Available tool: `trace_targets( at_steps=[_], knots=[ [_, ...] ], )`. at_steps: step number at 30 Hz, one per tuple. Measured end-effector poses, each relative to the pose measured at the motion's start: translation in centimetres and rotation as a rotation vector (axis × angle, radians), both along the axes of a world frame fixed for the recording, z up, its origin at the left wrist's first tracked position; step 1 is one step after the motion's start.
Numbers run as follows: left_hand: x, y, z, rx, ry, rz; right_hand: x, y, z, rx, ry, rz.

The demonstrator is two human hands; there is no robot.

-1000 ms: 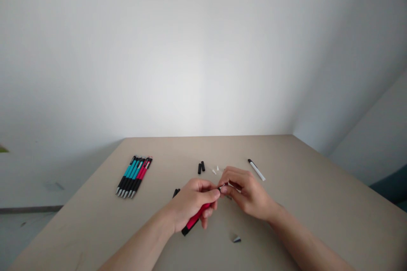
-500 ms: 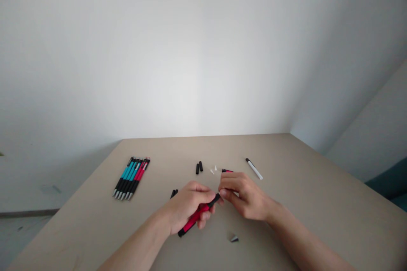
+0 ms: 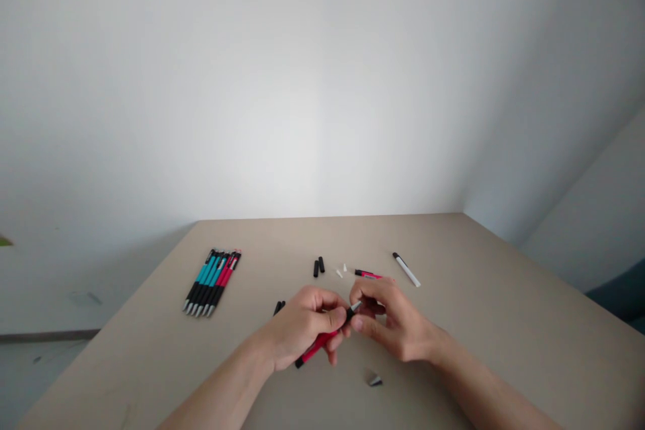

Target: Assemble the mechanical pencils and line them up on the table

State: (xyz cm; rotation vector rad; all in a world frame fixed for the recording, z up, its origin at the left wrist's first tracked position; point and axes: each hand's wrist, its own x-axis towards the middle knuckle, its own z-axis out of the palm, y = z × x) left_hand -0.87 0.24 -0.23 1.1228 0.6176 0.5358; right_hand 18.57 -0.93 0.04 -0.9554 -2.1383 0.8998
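My left hand [image 3: 310, 319] is closed around a red pen [image 3: 317, 347] with a black grip, its rear end slanting down to the left. A silver cone tip [image 3: 355, 306] shows at the pen's front end. Around that tip curl the fingers of my right hand [image 3: 390, 319], with the thumb below and the index finger above it. Part of the grip is hidden by my left fingers. Beyond my right hand lies another red pen body [image 3: 367, 275], partly covered by the fingers. A loose silver cone tip [image 3: 375, 381] rests on the table nearer me.
Several blue and red pens [image 3: 222, 279] lie side by side at the left of the table [image 3: 282, 235]. Two black grips [image 3: 319, 267] and small white pieces [image 3: 339, 273] are behind my hands. A white pen barrel [image 3: 407, 270] lies at right; black pieces [image 3: 279, 307] lie beside my left hand.
The silver tip now shows clearly at the pen's front end, where my right fingers covered it before. My right fingers have spread a little, and the view has shifted slightly.
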Motion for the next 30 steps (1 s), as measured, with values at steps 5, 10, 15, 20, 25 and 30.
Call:
trace_targets(
  at_steps=[5, 10, 15, 20, 25, 30],
  knots=[
    [0.1, 0.0, 0.0, -0.072, -0.005, -0.032, -0.1, -0.1, 0.4, 0.079, -0.027, 0.045],
    [0.1, 0.0, 0.0, -0.085, 0.049, -0.02, -0.1, 0.2, 0.6, 0.029, -0.036, 0.093],
    [0.1, -0.1, 0.1, -0.056, 0.106, -0.015, -0.2, 0.3, 0.0, -0.026, -0.027, 0.062],
    [0.2, -0.2, 0.2, 0.009, 0.174, 0.023, -0.4, 0.3, -0.2, -0.038, -0.018, 0.024],
    [0.2, -0.4, 0.5, 0.316, 0.354, 0.14, -0.9, 0.3, -0.3, -0.164, -0.01, -0.042],
    [0.3, -0.7, 0.7, 0.775, 0.41, 0.335, -1.1, 0.4, -0.7, -0.094, 0.01, -0.126]
  ],
)
